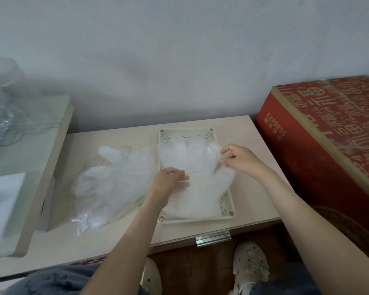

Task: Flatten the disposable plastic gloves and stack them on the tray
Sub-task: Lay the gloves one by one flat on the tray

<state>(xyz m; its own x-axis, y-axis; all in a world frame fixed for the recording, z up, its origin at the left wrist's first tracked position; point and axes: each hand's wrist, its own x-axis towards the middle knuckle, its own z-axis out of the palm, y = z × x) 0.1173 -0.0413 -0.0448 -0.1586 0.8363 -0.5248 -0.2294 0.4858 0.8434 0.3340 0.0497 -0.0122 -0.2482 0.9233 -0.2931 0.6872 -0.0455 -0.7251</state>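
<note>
1. at the far left a raised pale shelf [30,133] is carrying a blurred clear plastic container [6,92], and a plain grey-white wall [179,50] is running behind everything.
2. a low beige table [98,237] is stretching rightward from beside the shelf. a metal clip [213,237] is sitting on its front edge, and two pale perforated shoes [249,267] are standing on the brown floor [200,269] below.
3. a loose pile of gloves [115,182] is lying crumpled on the table, touching the tray's left rim.
4. the cream tray [228,205] is sitting mid-table, and one glove [190,158] is spreading over it with its fingers pointing toward the wall.
5. the left hand [168,184] is lying palm down with fairly straight fingers, pressing on the glove near the tray's left side.
6. the right hand [241,160] is hovering at the tray's right rim. its thumb and forefinger are pinching the glove's edge and the other fingers are curling.
7. a red carton [328,145] is standing just right of the table, its side reading "express" in pale capitals; the other characters are too unclear to read.
</note>
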